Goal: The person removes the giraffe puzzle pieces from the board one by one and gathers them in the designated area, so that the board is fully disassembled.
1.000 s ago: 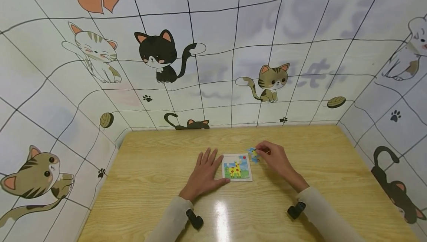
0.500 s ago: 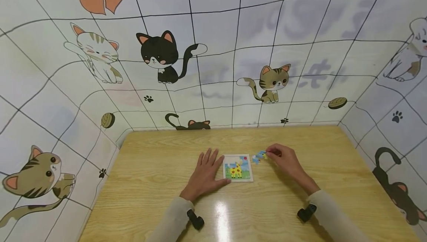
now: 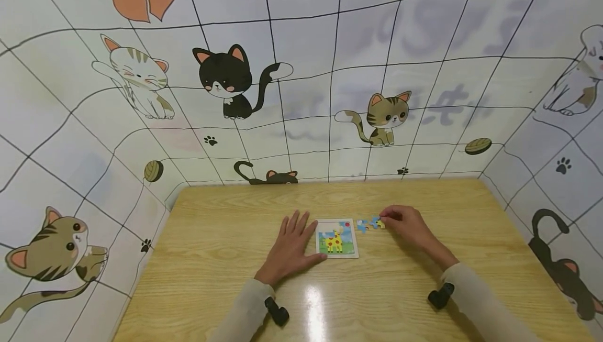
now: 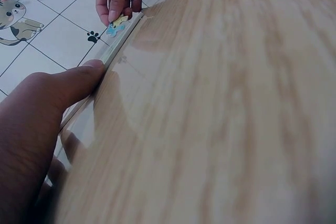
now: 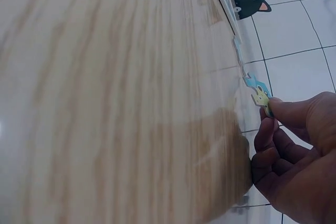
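A small square jigsaw puzzle [image 3: 335, 245] with a white border and a giraffe picture lies on the table; its upper left part shows plain white. My left hand [image 3: 288, 250] rests beside it with fingers spread, thumb at the lower left corner and index fingertip near the upper left one. Right of the puzzle, my right hand [image 3: 407, 225] pinches a blue and yellow puzzle piece [image 5: 260, 94] between thumb and fingers. The piece is tilted up in the right wrist view. A mostly blue puzzle piece [image 3: 361, 225] lies between the held one and the puzzle.
The wooden table [image 3: 226, 227] meets a white wall [image 3: 311, 96] printed with grid lines and cartoon cats at the back and both sides. A black wrist camera [image 3: 277, 311] is strapped on the left sleeve, another camera [image 3: 440, 296] on the right.
My right hand has moved right, away from the puzzle, taking the pinched piece off the blue one that now shows separately. My left hand has stayed in place.
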